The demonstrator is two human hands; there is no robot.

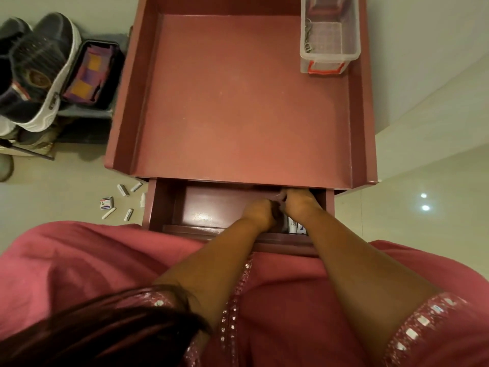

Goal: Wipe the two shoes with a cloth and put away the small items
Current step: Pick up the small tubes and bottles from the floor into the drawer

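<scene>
two hands are down in the open drawer of a reddish cabinet, close together near the drawer's back right part. the left hand has its fingers curled around something dark, but it's too shadowed to say what. the right hand reaches further in under the cabinet top with its fingertips hidden, so i can't tell if it's gripping anything or just resting there. right under the right wrist, at the drawer's front right corner, there's one white tube or packet with blue print, only partly showing between the arms. the small items left on the floor are off to the left of the drawer, well apart from both hands: i count about five white stick-like pieces and one little printed box, plus a white scrap right against the cabinet's side that's hard to make out. two dark sneakers with white soles sit on a rack at far left, one cut off by the frame edge. next to them is one dark tray holding a purple and yellow cloth. on the cabinet top, back right corner, is one clear plastic bin with a red handle and some thin metal bits inside, too small to identify.
</scene>
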